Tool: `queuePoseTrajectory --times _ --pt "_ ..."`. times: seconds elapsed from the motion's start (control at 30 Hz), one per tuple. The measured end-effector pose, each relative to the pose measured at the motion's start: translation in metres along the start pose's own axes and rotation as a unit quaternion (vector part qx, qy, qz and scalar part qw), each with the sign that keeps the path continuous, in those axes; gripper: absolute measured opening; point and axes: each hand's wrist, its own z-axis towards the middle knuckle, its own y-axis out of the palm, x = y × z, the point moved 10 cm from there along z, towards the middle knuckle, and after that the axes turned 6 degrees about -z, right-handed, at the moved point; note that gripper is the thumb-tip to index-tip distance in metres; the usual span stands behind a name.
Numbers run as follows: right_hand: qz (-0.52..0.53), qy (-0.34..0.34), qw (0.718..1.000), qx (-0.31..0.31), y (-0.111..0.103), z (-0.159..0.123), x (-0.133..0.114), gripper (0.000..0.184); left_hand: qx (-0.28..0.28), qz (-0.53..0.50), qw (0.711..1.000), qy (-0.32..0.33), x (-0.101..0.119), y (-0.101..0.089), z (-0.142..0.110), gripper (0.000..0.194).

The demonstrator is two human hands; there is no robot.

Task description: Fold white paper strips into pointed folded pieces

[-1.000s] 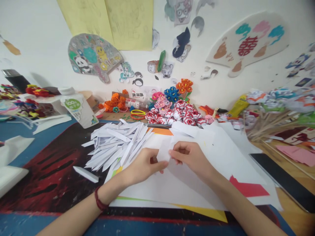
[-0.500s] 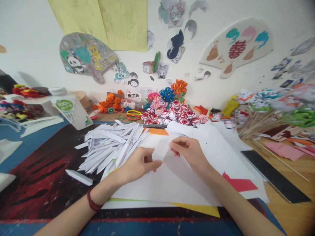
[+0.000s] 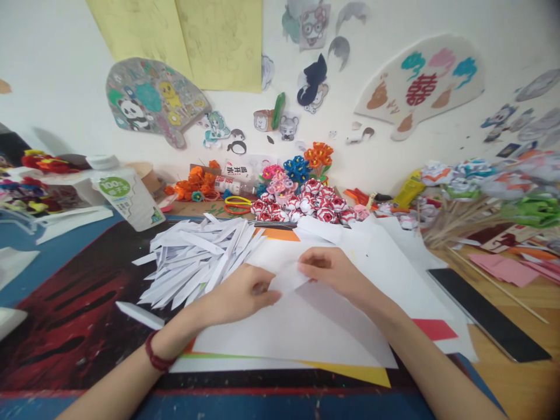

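Between my hands is a small piece of white paper (image 3: 289,282), hard to tell apart from the white sheets below. My left hand (image 3: 245,293), with a dark red band on its wrist, pinches the paper's left side between thumb and fingers. At the paper's upper right, my right hand (image 3: 327,269) grips it with bent fingers; some fingertips are hidden. Large white sheets (image 3: 297,338) lie beneath both hands. Just left of them is a heap of folded white paper strips (image 3: 192,256), with one strip (image 3: 140,315) lying apart.
Red-and-white paper flowers (image 3: 312,204) stand along the back by the wall. A white carton (image 3: 131,198) is at the back left. On the right lie a black flat slab (image 3: 487,315), a thin stick (image 3: 499,286) and pink paper (image 3: 503,268). A red paper piece (image 3: 435,329) is near my right forearm.
Both hands have shifted slightly left, and the small paper between them now lies flatter. My right forearm now covers more of the red paper piece.
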Motion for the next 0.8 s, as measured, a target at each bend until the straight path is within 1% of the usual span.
queuePoseTrajectory --times 0.07,0.1,0.2,0.3,0.4,0.47,0.57,0.7,0.8 --pt "-0.05 -0.004 0.998 -0.028 0.006 -0.001 0.001 0.019 -0.005 0.038 0.999 0.009 0.001 0.0 0.0 0.035" --pt "-0.078 -0.008 0.997 -0.028 0.006 -0.001 0.002 0.019 0.0 0.056 0.998 0.011 0.0 0.0 0.0 0.034" --pt "-0.155 -0.017 0.988 -0.011 0.003 0.0 0.004 0.021 0.03 0.091 0.995 0.014 -0.002 -0.005 0.002 0.025" --pt "-0.22 -0.017 0.975 -0.021 0.007 0.0 0.007 0.019 0.066 0.09 0.994 0.018 -0.005 -0.008 0.003 0.012" --pt "-0.232 -0.036 0.972 -0.018 0.009 -0.001 0.003 0.012 0.087 0.092 0.992 0.026 -0.006 -0.006 0.004 0.012" --pt "-0.233 -0.036 0.972 -0.02 0.01 -0.001 0.003 0.01 0.1 0.092 0.99 0.032 -0.006 -0.006 0.003 0.017" --pt "-0.255 -0.039 0.966 -0.008 0.01 -0.001 0.003 0.001 0.115 0.097 0.988 0.037 -0.005 -0.006 0.002 0.021" --pt "-0.283 -0.074 0.956 0.017 0.01 0.0 0.001 0.007 0.114 0.152 0.98 0.058 0.003 -0.004 0.001 0.015" --pt "-0.307 -0.107 0.946 0.022 0.012 -0.001 -0.003 0.009 0.12 0.201 0.97 0.072 0.01 -0.001 0.0 0.008"
